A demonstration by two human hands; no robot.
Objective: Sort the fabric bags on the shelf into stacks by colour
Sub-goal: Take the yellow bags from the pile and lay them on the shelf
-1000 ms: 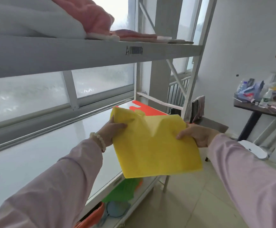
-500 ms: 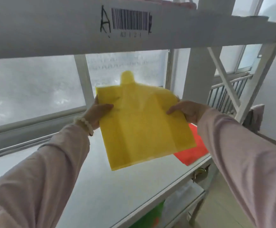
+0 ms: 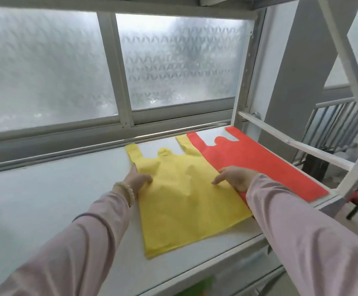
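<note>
A yellow fabric bag point(image 3: 186, 201) lies flat on the white shelf point(image 3: 45, 206), handles pointing toward the window. A red fabric bag point(image 3: 257, 161) lies flat beside it on the right, its left edge partly under the yellow one. My left hand point(image 3: 138, 179) rests on the yellow bag's left edge near a handle, fingers curled at that edge. My right hand point(image 3: 237, 177) lies on the bag's right side with fingers spread, pressing it down.
A frosted window point(image 3: 173, 60) runs behind the shelf. White frame posts and a diagonal brace point(image 3: 344, 67) stand at the right end. Something green point(image 3: 197, 290) shows on the lower shelf. A railing point(image 3: 334, 124) and floor lie beyond to the right.
The yellow bag was held up in the air by both hands; now it lies flat on the shelf next to the red bag, with both hands on top of it.
</note>
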